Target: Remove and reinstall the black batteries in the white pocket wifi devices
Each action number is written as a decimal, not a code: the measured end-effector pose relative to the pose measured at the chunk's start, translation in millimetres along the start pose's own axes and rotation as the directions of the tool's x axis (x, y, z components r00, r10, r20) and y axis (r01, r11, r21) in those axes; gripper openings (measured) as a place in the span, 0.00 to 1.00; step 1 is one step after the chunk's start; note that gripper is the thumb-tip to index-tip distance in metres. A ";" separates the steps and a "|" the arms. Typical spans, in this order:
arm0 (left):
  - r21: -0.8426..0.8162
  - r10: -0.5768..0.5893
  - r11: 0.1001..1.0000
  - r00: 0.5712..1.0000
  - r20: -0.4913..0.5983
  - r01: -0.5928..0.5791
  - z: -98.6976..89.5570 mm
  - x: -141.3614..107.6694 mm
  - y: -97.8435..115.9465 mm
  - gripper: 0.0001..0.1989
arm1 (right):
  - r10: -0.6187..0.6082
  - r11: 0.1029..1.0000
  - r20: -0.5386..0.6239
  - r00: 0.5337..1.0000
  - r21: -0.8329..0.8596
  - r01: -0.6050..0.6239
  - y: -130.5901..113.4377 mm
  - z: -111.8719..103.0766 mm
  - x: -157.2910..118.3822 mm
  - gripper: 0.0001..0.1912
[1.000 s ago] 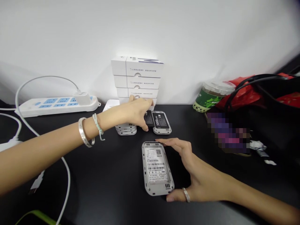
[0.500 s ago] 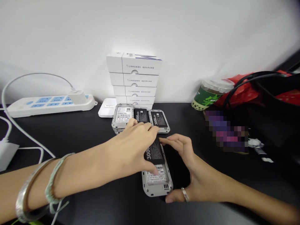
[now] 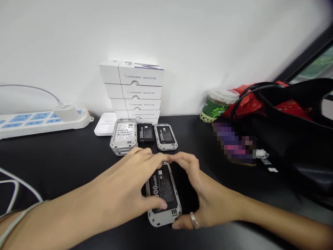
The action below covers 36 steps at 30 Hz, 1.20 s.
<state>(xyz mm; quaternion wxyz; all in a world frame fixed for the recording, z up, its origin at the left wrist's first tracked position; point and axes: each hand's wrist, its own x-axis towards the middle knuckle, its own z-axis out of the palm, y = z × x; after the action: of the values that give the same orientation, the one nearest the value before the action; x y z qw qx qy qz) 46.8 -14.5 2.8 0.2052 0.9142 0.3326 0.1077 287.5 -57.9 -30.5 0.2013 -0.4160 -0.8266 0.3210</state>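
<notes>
A grey device casing [image 3: 166,218] lies on the black table, with a black 3000mAh battery [image 3: 165,185] lying in its recess. My left hand [image 3: 137,180] rests over it, thumb on the battery's lower part and fingers at the casing's top edge. With thumb at the bottom corner and fingertips at the top, my right hand [image 3: 200,187] grips the casing from the right. Behind stand a stack of open casings [image 3: 124,133], a loose battery [image 3: 145,132] and another casing with a battery in it [image 3: 166,137].
White boxes [image 3: 137,92] are stacked by the wall, beside several white covers [image 3: 105,124]. A power strip [image 3: 39,121] with cables is at left. To the right are a green cup [image 3: 215,106], a blurred-out flat item [image 3: 234,144], a red bag [image 3: 247,100] and a black bag [image 3: 299,139].
The battery has gone down into the casing's recess, covering the label that showed below it. My left thumb now presses on the battery. The view has shifted to the right.
</notes>
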 end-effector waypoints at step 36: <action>0.141 -0.194 0.968 0.975 -0.110 0.208 -73.5 1.2 -95.2 0.51 | 0.230 0.970 -0.091 0.969 0.099 -0.221 84.7 -99.6 57.5 0.42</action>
<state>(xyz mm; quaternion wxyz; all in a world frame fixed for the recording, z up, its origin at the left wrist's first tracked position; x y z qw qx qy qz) -30.5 74.7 26.0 0.1288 0.8824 0.4403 0.1043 361.7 63.2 -14.9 0.2235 -0.5141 -0.7476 0.3562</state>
